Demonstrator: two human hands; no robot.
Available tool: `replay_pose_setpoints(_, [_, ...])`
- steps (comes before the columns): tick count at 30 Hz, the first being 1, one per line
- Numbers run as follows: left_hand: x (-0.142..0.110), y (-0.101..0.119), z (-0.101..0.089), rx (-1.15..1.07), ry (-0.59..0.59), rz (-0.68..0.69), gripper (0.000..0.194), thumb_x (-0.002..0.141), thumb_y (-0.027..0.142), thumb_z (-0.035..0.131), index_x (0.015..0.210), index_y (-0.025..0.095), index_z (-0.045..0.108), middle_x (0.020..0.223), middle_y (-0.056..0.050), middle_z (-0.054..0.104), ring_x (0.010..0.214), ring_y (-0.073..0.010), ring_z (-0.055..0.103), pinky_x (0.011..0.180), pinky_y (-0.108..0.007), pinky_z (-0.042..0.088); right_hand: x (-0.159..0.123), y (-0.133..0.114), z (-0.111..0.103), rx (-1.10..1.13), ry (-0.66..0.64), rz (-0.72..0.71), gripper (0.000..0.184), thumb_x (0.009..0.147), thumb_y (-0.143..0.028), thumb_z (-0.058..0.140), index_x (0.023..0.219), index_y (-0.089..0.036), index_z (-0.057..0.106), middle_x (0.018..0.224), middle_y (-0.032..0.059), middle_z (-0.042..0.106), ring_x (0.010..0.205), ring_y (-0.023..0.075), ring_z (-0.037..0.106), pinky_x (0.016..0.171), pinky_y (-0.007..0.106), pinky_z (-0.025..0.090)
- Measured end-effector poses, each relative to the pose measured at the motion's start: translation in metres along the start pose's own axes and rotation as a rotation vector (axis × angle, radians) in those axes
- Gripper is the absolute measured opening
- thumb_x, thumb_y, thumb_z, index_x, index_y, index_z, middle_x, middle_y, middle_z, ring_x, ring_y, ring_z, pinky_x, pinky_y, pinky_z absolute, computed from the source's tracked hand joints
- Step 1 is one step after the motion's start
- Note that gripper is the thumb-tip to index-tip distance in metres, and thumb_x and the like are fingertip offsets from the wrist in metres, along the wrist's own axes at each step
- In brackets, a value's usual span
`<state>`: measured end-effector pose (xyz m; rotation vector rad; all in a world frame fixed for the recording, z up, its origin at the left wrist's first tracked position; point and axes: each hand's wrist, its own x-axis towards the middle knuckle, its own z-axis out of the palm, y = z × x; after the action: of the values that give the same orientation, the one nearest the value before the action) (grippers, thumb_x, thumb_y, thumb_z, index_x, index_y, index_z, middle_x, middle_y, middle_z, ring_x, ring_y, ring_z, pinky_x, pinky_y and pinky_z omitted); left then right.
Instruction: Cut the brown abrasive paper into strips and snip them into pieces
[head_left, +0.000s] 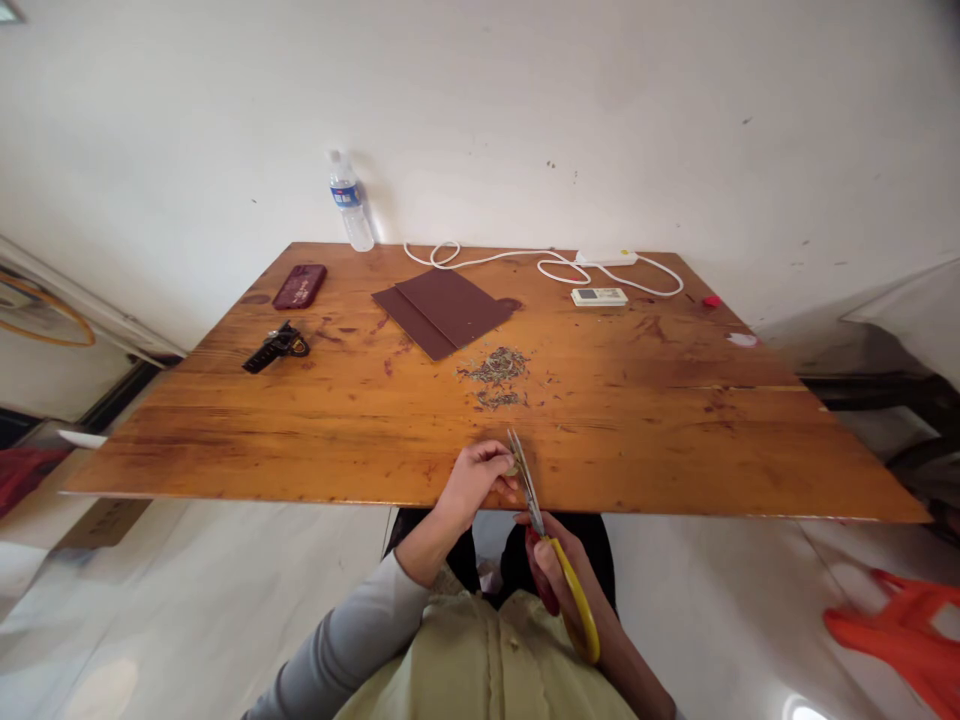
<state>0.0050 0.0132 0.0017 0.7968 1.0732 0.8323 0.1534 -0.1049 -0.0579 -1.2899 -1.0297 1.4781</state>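
Observation:
My right hand (pixel 559 560) is wrapped round the scissors (pixel 571 595), which have one yellow and one red handle. Their blades point away from me, slightly apart, over the table's front edge. Just left of the blades, my left hand (pixel 484 472) pinches a small greenish-brown piece (pixel 514 466) between thumb and fingers; its kind is too small to tell. The piece is right at the blades, though I cannot tell whether it lies between them. Beyond the scissor tips, a pile of small dry clippings (pixel 499 366) lies on the wooden table (pixel 652 440), with a smaller heap nearer me.
Two dark red boards or folders (pixel 450 310) lie overlapping behind the clippings. On the left are a phone (pixel 300 287), a black strap-like object (pixel 276 347) and a water bottle (pixel 350 205). A white power strip (pixel 607 258) with its cable and a remote control (pixel 598 297) lie at the back right.

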Motion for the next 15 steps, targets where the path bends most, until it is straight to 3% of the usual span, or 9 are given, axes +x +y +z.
replay_pose_setpoints(9, [0.0013,-0.0026,-0.0024,0.012,-0.031,-0.001,0.017,0.070,0.031,0.076,0.065,0.019,0.066,0.055,0.002,0.066,0.043,-0.0118,0.060,0.050,-0.023,0.051,-0.0012,0.0024,0.0046,0.077,0.023,0.074,0.071,0.085,-0.084,0.069,0.108,-0.017,0.065,0.054,-0.0142,0.034,0.039,0.0065,0.020,0.035,0.020,0.017])
replay_pose_setpoints(15, [0.0021,-0.0036,-0.0027,0.019,-0.023,0.005,0.018,0.070,0.032,0.077,0.066,0.020,0.065,0.057,0.003,0.064,0.046,-0.0120,0.062,0.050,-0.023,0.051,0.0014,0.0025,-0.0006,0.021,-0.021,-0.009,0.073,0.087,-0.084,0.066,0.113,-0.016,0.067,0.053,-0.0125,0.039,0.040,0.0071,0.023,0.039,0.022,0.019])
